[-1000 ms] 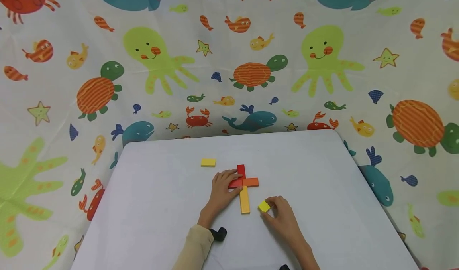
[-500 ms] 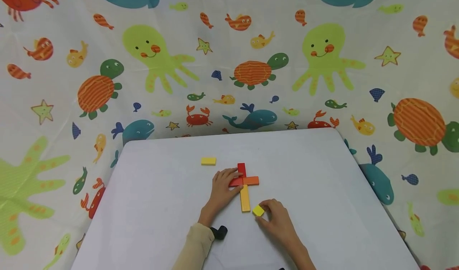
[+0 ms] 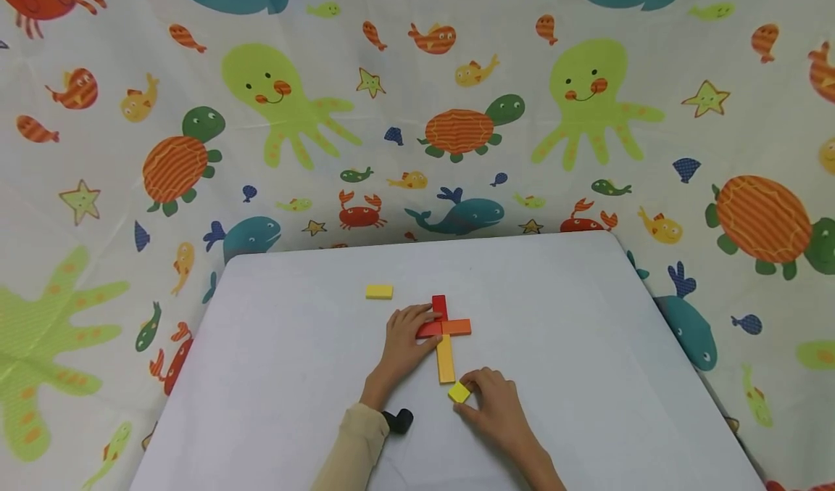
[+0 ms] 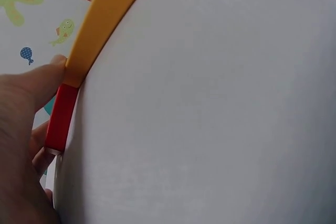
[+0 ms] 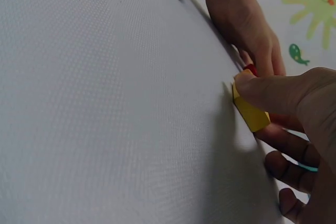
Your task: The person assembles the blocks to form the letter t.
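Four arms of a cross lie flat on the white table: a red block (image 3: 439, 302) at the top, another red block (image 3: 428, 329) on the left, an orange block (image 3: 456, 327) on the right, and a longer yellow-orange block (image 3: 446, 360) below. My left hand (image 3: 402, 339) holds the left red block between fingers and thumb, the thumb reaching the yellow-orange block's upper end. My right hand (image 3: 494, 407) pinches a small yellow block (image 3: 459, 393) by the lower end of the yellow-orange one. The right wrist view shows the thumb over this yellow block (image 5: 252, 113).
A loose yellow block (image 3: 379, 291) lies farther back, left of the cross. Behind the white table (image 3: 574, 317) hangs a cloth (image 3: 391, 208) printed with sea animals. A black wrist device (image 3: 399, 422) sits at my left sleeve (image 3: 355, 440).
My right hand has slid the small yellow block leftward and slightly nearer, close to the lower end of the yellow-orange block. The left hand stays on the cross.
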The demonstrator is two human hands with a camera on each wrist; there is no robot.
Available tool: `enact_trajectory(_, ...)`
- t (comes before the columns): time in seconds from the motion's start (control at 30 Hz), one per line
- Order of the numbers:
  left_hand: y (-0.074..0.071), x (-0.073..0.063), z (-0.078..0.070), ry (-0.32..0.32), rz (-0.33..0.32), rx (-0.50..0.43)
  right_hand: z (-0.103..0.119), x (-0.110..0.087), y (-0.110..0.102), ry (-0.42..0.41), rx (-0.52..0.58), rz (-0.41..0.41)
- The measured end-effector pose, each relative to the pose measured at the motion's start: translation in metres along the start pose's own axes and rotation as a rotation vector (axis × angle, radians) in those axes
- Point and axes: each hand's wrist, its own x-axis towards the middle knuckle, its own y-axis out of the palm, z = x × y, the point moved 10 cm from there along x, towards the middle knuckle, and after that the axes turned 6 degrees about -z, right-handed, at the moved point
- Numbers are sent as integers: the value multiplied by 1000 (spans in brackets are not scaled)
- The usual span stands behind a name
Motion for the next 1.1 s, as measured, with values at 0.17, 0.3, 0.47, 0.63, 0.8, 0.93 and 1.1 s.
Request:
enact_trajectory(0.17,1,-2,1,0,2,7,3,-2,0,-2,-18,8)
enact_trajectory(0.3,-1,-1,0,5,-12,2,4,-2,0,2,-23,20)
enact_trajectory(0.47,-1,0,0,7,-8,-1,5,-1,1,1,-17,36)
enact_trajectory(0.63,1,0,1,-8,14,10,3,-1,3,-4,-23,50)
enact_trajectory(0.8,3,0,3,-16,24,6,2,-1,4,-11,-33,58)
enact_trajectory(0.93,1,0,2,-11,13,5,2,-1,4,-16,-30,55)
enact_trajectory(1.1,0,1,1,-11,10,-6,4,-1,3,-6,-30,51)
